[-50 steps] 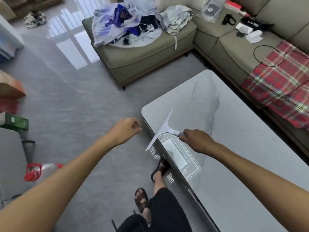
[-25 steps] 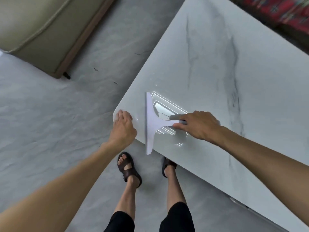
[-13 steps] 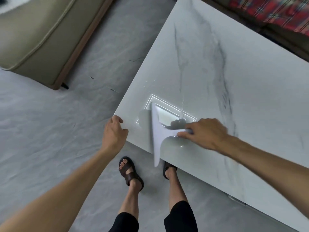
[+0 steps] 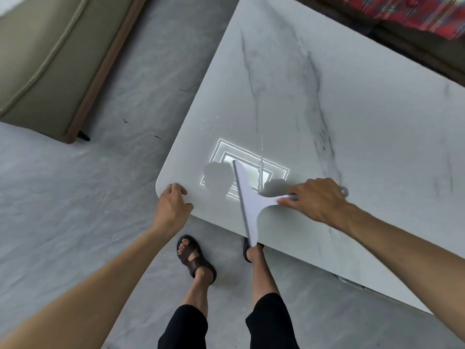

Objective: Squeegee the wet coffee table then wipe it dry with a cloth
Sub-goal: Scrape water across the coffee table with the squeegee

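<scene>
Squeegee [image 4: 247, 197], handle held in the curled right hand [image 4: 317, 197], was drawn further from the worktop [image 4: 364, 122] corner still gripped by the left hand [image 4: 172, 202], leaving droplets [image 4: 210, 124] behind; squeegeeing judged early, cloth unseen.

We note an olive sofa [image 4: 37, 59] at far left, standing on grey floor [image 4: 63, 210]. Red plaid blanket [image 4: 415, 13] at far right. One brown sandal [image 4: 195, 258] near, centre.
</scene>
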